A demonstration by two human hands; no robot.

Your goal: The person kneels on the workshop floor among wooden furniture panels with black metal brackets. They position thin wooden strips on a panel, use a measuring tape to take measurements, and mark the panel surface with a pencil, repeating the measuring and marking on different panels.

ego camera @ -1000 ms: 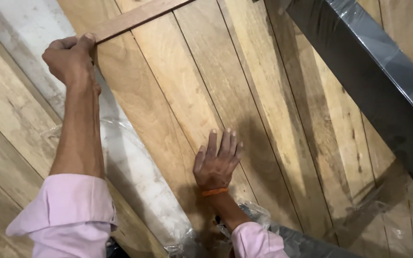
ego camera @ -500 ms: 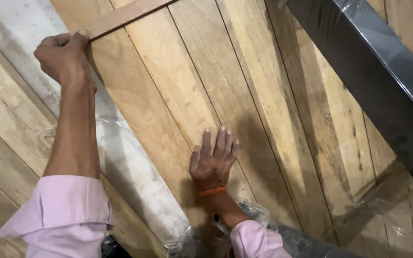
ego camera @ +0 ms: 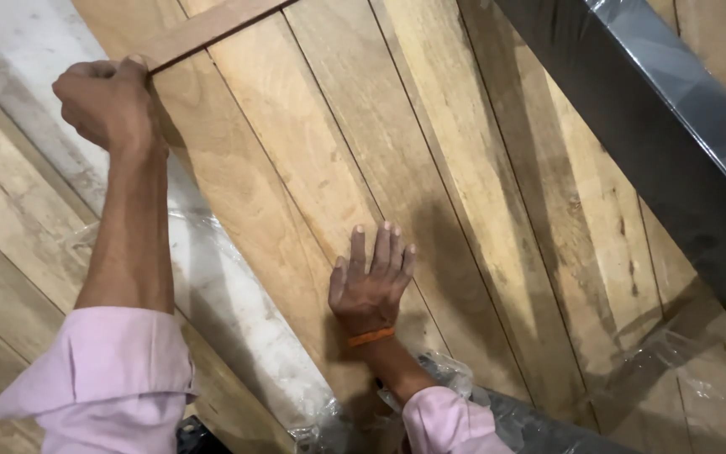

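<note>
Plastic wrap point(ego camera: 430, 378) is crinkling clear and glossy at the near edge, beside the pink sleeves. Right hand point(ego camera: 371, 282) is lying flat, fingers spread and released, pressing on pale, grainy wooden planks point(ego camera: 481, 219). Further up, left hand point(ego camera: 111, 105) is clenching round the end of a thin wooden strip point(ego camera: 212, 29), a narrow, smooth, reddish-brown batten lying across the planks at the top. Dark wrapped beam point(ego camera: 674, 126) is slanting away on the right.
</note>
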